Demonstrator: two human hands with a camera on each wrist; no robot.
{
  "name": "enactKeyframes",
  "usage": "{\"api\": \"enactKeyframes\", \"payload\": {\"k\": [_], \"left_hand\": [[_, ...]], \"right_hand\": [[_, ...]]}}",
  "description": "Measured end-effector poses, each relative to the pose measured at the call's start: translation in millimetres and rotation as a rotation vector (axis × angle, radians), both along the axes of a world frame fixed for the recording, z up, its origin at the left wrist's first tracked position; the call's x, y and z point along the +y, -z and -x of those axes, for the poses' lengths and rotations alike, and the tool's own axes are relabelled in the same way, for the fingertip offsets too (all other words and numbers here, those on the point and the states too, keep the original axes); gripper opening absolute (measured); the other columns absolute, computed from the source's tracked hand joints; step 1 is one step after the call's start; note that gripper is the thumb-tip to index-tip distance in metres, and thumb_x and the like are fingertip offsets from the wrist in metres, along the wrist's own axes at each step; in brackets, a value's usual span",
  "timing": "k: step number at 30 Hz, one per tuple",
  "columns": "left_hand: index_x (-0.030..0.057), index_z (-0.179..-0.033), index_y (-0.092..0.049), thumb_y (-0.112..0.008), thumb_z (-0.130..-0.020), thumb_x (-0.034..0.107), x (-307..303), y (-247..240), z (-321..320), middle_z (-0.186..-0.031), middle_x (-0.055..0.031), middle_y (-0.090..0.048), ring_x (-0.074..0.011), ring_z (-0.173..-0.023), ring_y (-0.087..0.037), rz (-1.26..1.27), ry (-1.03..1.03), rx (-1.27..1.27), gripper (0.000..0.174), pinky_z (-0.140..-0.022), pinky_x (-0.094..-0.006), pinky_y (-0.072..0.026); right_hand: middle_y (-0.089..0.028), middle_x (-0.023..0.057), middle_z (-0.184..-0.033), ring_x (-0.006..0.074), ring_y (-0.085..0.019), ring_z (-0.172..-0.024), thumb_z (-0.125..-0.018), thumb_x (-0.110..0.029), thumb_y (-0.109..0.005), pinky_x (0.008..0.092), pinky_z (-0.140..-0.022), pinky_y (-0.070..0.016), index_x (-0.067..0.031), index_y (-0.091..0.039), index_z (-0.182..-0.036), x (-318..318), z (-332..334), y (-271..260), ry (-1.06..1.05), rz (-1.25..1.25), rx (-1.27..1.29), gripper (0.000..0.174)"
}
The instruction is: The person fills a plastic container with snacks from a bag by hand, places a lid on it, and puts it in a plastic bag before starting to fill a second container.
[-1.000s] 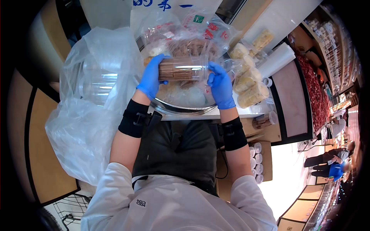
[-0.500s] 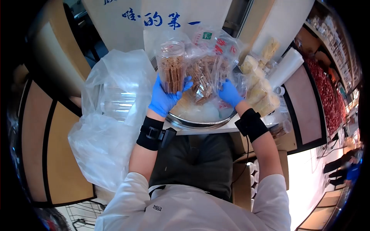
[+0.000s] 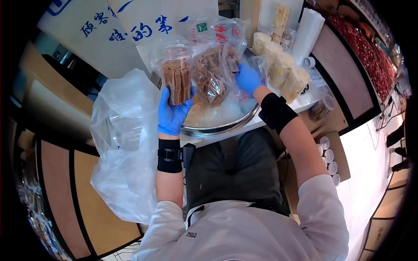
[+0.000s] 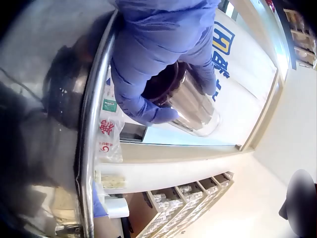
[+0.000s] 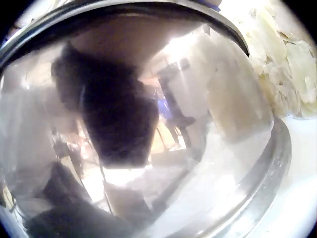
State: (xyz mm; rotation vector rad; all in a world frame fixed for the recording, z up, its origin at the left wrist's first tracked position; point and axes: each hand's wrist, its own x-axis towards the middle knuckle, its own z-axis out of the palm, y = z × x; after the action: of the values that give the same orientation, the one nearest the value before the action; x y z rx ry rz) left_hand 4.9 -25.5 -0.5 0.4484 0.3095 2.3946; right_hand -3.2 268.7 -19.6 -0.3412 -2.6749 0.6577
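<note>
My gloved left hand grips a clear plastic jar around its lower part. Brown flat sticks stand packed upright inside, below the jar's rim. In the left wrist view, fingers and thumb wrap the jar near its base. To the right, a clear bag of the same brown sticks lies in a round metal basin. My gloved right hand is at the bag's right edge, fingertips right at the sticks; I cannot tell whether it pinches anything. The right wrist view shows mostly the basin's shiny side.
Jars of pale chips and a white roll stand right of the basin. A large plastic bag with clear jars hangs at the left. Another jar of sticks lies lower right, above a box of white-lidded containers.
The jar went from lying sideways between both hands to upright in my left hand. My right hand left the jar's end and moved to the bag of sticks. The head view has shifted.
</note>
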Motion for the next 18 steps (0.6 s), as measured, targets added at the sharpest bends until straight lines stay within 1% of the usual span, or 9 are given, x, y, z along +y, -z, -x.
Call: {"api": "enactKeyframes", "payload": {"k": [1,2,3,4,5,6,10,12,18], "left_hand": [[0.0039,-0.135,-0.035,-0.054,-0.089,0.038,0.4,-1.0,1.4,-0.129,-0.0193,-0.045,-0.0369,-0.116,-0.047,0.025,-0.041,0.021,0.06,-0.074,-0.0395,-0.0532],[0.0039,-0.135,-0.035,-0.054,-0.089,0.038,1.3,-1.6,1.8,-0.129,-0.0193,-0.045,-0.0369,-0.116,-0.047,0.025,-0.043,0.026,0.06,-0.074,-0.0395,-0.0532],[0.0037,-0.133,-0.038,-0.054,-0.089,0.039,3.4,-2.7,0.8,-0.125,-0.0197,-0.048,-0.0352,-0.11,-0.051,0.135,-0.16,0.042,0.058,-0.067,-0.0368,-0.0534],[0.0035,-0.131,-0.04,-0.054,-0.089,0.04,5.0,-5.0,0.3,-0.121,-0.02,-0.05,-0.0335,-0.104,-0.055,0.241,-0.28,0.059,0.056,-0.061,-0.0341,-0.0535],[0.0035,-0.131,-0.04,-0.054,-0.089,0.04,6.5,-8.2,0.7,-0.121,-0.02,-0.05,-0.0335,-0.104,-0.055,0.23,-0.285,0.065,0.056,-0.061,-0.0341,-0.0535],[0.0034,-0.124,-0.047,-0.052,-0.089,0.042,8.0,-11.5,0.2,-0.11,-0.0179,-0.056,-0.0307,-0.092,-0.06,0.321,-0.289,0.038,0.052,-0.053,-0.0311,-0.0516],[0.0054,-0.11,-0.058,-0.052,-0.088,0.045,11.2,-19.1,-2.2,-0.082,-0.0119,-0.065,-0.0247,-0.063,-0.065,0.607,-0.297,0.008,0.045,-0.038,-0.0257,-0.0449],[0.0065,-0.107,-0.058,-0.053,-0.087,0.045,15.2,-22.9,-6.0,-0.082,-0.0112,-0.065,-0.0238,-0.062,-0.065,0.694,-0.332,0.013,0.043,-0.038,-0.0248,-0.0443],[0.0089,-0.103,-0.058,-0.057,-0.085,0.045,15.0,-22.2,-5.5,-0.082,-0.0092,-0.065,-0.0217,-0.06,-0.065,0.726,-0.297,0.088,0.04,-0.039,-0.0245,-0.0446]], "right_hand": [[-0.062,0.0212,-0.093,0.0375,-0.061,-0.086,-0.08,-0.017,-0.055,0.0426,-0.076,-0.0491,-0.0036,-0.059,-0.101,1.1,2.2,0.0,0.001,0.005,0.004,0.025],[-0.063,0.0184,-0.09,0.0336,-0.062,-0.082,-0.081,-0.017,-0.057,0.0401,-0.073,-0.0495,-0.0034,-0.059,-0.1,2.8,4.8,-1.8,0.044,0.146,0.208,0.024],[-0.064,0.0157,-0.087,0.0296,-0.063,-0.077,-0.082,-0.018,-0.058,0.0377,-0.071,-0.0499,-0.0033,-0.059,-0.1,2.7,4.5,-6.8,0.085,0.283,0.411,0.023],[-0.064,0.0157,-0.087,0.0296,-0.063,-0.077,-0.082,-0.018,-0.058,0.0377,-0.071,-0.0499,-0.0033,-0.059,-0.1,2.5,3.3,-11.9,0.077,0.278,0.417,0.023],[-0.064,0.0113,-0.085,0.0226,-0.061,-0.074,-0.082,-0.019,-0.06,0.0339,-0.067,-0.0494,-0.0033,-0.059,-0.098,3.6,0.7,-16.9,0.022,0.433,0.569,0.022],[-0.063,0.0069,-0.082,0.0156,-0.06,-0.07,-0.083,-0.02,-0.063,0.03,-0.064,-0.0488,-0.0033,-0.059,-0.097,2.2,-4.8,-25.7,-0.036,0.59,0.716,0.022],[-0.062,0.0016,-0.081,0.0062,-0.054,-0.067,-0.083,-0.022,-0.066,0.0228,-0.058,-0.0456,-0.003,-0.059,-0.099,-18.9,-42.7,-86.6,-0.211,0.897,0.708,0.025],[-0.062,0.0011,-0.079,0.0049,-0.053,-0.063,-0.084,-0.023,-0.065,0.0213,-0.055,-0.0441,-0.0031,-0.063,-0.098,-33.2,-65.1,-113.3,-0.459,0.919,0.337,0.025],[-0.062,0.0003,-0.074,0.0059,-0.052,-0.062,-0.083,-0.024,-0.067,0.0231,-0.056,-0.0452,-0.0027,-0.068,-0.091,-34.7,-64.0,-103.9,-0.426,0.7,0.111,0.023]]}}
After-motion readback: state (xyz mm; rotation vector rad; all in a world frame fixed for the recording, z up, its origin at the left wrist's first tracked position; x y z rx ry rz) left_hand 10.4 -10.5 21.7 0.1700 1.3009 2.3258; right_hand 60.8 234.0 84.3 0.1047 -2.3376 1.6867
